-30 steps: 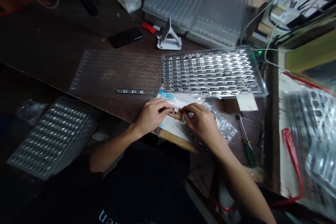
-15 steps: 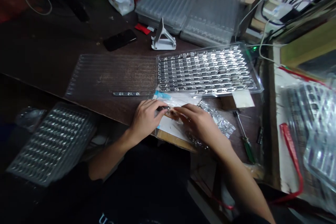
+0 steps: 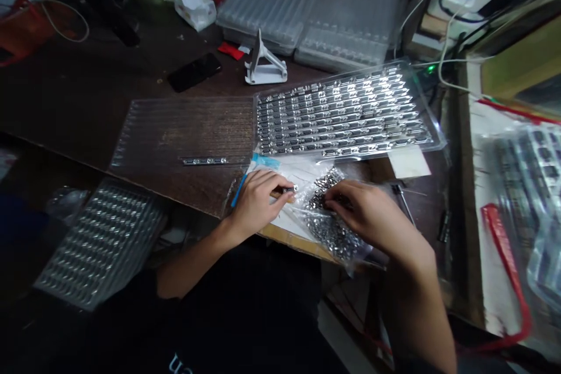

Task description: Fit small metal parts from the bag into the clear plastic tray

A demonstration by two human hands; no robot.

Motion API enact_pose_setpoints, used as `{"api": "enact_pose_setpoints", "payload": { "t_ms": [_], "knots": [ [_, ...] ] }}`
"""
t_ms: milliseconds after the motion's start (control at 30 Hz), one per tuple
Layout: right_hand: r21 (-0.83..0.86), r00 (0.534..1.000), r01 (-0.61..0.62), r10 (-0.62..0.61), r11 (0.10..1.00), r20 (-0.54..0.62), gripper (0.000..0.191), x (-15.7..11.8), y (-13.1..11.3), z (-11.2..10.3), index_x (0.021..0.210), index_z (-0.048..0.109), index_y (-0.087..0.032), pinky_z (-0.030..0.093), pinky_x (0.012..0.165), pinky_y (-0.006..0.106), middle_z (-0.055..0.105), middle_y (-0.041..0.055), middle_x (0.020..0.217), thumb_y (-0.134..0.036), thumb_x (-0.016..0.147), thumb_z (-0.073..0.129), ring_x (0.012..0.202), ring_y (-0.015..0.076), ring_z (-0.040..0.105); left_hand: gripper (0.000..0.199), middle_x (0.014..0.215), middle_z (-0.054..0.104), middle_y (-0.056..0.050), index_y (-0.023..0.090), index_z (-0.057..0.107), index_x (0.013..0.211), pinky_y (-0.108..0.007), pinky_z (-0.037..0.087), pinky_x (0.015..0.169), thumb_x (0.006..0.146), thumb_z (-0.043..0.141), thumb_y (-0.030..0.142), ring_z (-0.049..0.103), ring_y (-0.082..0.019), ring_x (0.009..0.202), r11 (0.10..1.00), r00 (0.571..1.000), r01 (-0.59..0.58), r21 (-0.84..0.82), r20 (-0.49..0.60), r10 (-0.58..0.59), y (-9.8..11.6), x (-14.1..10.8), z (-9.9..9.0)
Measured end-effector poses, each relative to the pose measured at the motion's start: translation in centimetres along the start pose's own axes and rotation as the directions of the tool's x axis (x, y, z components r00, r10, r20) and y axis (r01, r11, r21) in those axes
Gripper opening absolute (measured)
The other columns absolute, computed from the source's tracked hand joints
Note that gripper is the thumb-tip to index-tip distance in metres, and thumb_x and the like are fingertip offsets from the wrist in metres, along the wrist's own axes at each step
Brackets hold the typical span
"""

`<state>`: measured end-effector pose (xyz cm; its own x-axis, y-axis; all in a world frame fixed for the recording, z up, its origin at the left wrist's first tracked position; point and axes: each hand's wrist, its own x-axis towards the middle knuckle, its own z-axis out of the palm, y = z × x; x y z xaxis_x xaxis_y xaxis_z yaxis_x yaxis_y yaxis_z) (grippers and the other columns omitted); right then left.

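Note:
My left hand (image 3: pixel 256 205) pinches a small metal connector on a brown strip (image 3: pixel 284 191) between thumb and fingers, above a white sheet (image 3: pixel 291 223). My right hand (image 3: pixel 368 209) lies apart from it, with its fingertips on a clear plastic bag of small metal parts (image 3: pixel 331 231). Whether those fingers grip anything is hidden. Beyond my hands, a clear tray holds several rows of metal D-sub connectors (image 3: pixel 342 111). To its left, a ribbed clear tray (image 3: pixel 184 134) carries a short row of connectors (image 3: pixel 204 160).
A screwdriver shaft (image 3: pixel 405 204) pokes out beyond my right hand. A black phone (image 3: pixel 194 72) and white stand (image 3: pixel 263 61) lie on the dark bench (image 3: pixel 87 93). Stacked clear trays (image 3: pixel 307 6) fill the back; another tray (image 3: pixel 100 242) sits lower left. Cables run at upper right.
My right hand has moved away from my left hand and onto the bag of parts, which now lies nearer the white sheet. The whole view has shifted slightly.

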<state>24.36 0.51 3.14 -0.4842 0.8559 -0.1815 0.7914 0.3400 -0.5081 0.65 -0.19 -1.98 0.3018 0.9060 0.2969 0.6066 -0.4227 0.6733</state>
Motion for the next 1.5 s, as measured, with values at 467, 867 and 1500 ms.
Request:
{"api": "enact_pose_setpoints", "payload": {
  "t_ms": [467,867,1500],
  "knots": [
    [0.115,0.942,0.065,-0.023,0.991,-0.336,0.015,1.3,-0.5,1.6,0.092,0.071,-0.019,0.055,0.075,0.035,0.074,0.0072,0.091,-0.020,0.095,0.057,0.082,0.0221,0.070,0.003,0.092,0.075,-0.003,0.020,0.069,0.091,-0.036,0.048,0.084,0.093,0.066,0.020,0.066,-0.021,0.091,0.999,1.000,0.002,-0.052,-0.008,-0.002,0.0,-0.2,-0.6],
    [-0.224,0.954,0.246,-0.276,0.943,-0.115,0.029,3.2,-4.0,5.5,0.110,0.070,-0.020,0.057,0.077,0.038,0.071,0.0103,0.101,-0.008,0.095,0.048,0.090,0.0258,0.067,0.007,0.100,0.077,-0.002,0.023,0.069,0.098,-0.037,0.046,0.092,0.094,0.063,0.026,0.066,-0.021,0.098,0.960,0.987,0.100,0.262,-0.146,-0.063,-5.0,-0.3,-6.7],
    [-0.159,0.998,-0.039,0.032,0.986,-0.046,0.016,0.0,0.2,0.6,0.102,0.075,-0.021,0.053,0.069,0.036,0.074,0.0093,0.102,-0.021,0.086,0.072,0.086,0.0280,0.071,0.009,0.120,0.068,-0.006,0.025,0.067,0.093,-0.047,0.041,0.098,0.089,0.060,0.022,0.055,-0.031,0.118,0.818,0.983,0.170,0.550,-0.153,-0.102,-7.1,-0.7,-10.1]
  ]
}}
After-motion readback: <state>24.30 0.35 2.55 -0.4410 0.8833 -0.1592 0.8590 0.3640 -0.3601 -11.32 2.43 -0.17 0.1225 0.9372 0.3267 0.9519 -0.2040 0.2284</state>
